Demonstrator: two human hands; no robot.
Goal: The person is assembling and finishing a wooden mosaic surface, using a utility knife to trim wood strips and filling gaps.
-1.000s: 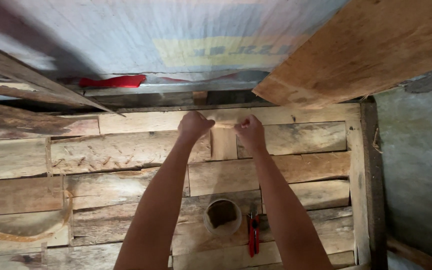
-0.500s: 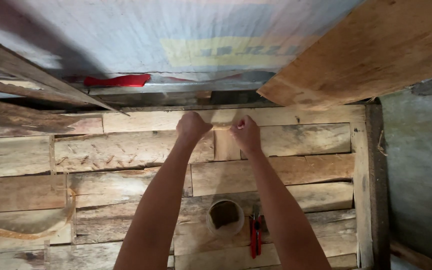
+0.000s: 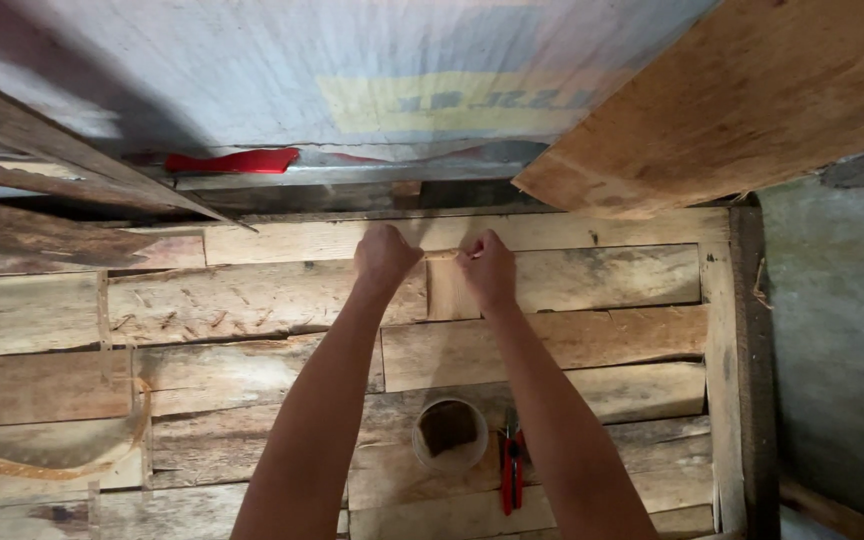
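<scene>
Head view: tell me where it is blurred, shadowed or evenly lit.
Head view: soft, even daylight on the plank floor; both hands fairly sharp; the printed sheet above smeared and out of focus; dark shadow along the upper-left beam; no glare.

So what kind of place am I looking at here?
Most likely a rough carpentry or building spot, indoors or under cover. Both hands, left hand and right hand, press on a surface of mismatched wooden planks; red-handled pliers and a small round container lie there, with plastic sheeting beyond.
</scene>
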